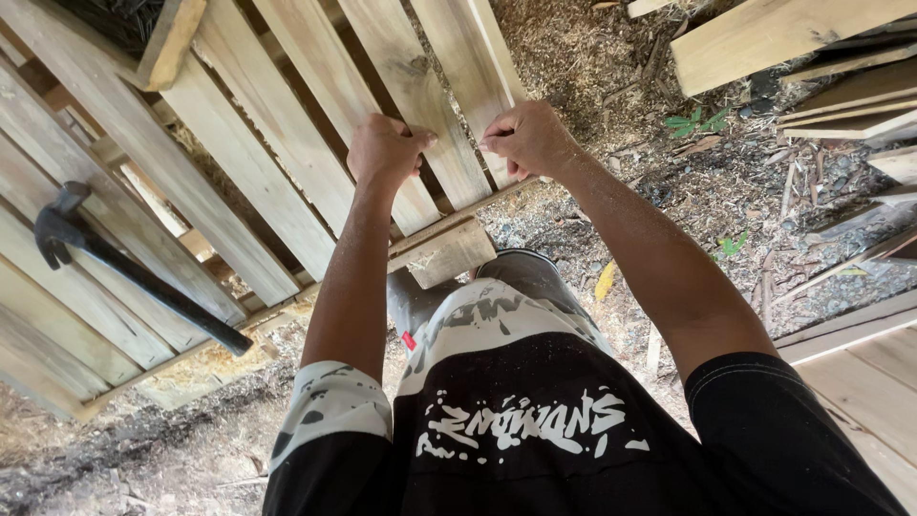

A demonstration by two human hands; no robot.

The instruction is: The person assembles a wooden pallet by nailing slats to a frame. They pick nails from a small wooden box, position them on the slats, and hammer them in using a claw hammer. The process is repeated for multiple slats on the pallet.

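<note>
Wooden pallet (239,182) lies flat on the sawdust-strewn ground (659,182), slats running away from the person, so its near edge sits within arm's reach; loose planks (793,43) are stacked off to the right, well apart from the work. A black claw hammer (124,268) rests across the left slats, head up-left, parked close by with both hands busy. Left hand (384,150) and right hand (528,139) are each closed, gripping the near ends of 2 adjacent slats (449,115).
</note>
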